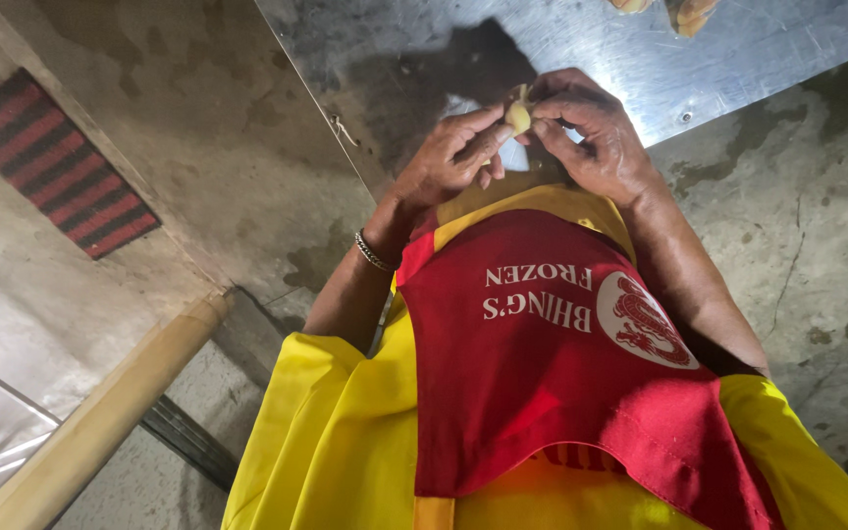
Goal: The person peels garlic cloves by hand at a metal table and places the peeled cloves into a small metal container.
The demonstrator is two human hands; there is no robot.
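Note:
My left hand, with a metal bracelet on its wrist, and my right hand meet in front of my chest. Together their fingertips pinch a small pale dough dumpling. Fingers cover most of it, so only a folded edge shows. Something white shows just under it between my hands. My hands hover over the near edge of a steel table. Below them hang my red apron and yellow sleeves.
Two pale dough pieces lie on the steel table at the top edge. A red and black striped mat lies on the concrete floor at left. A wooden pole slants across the lower left.

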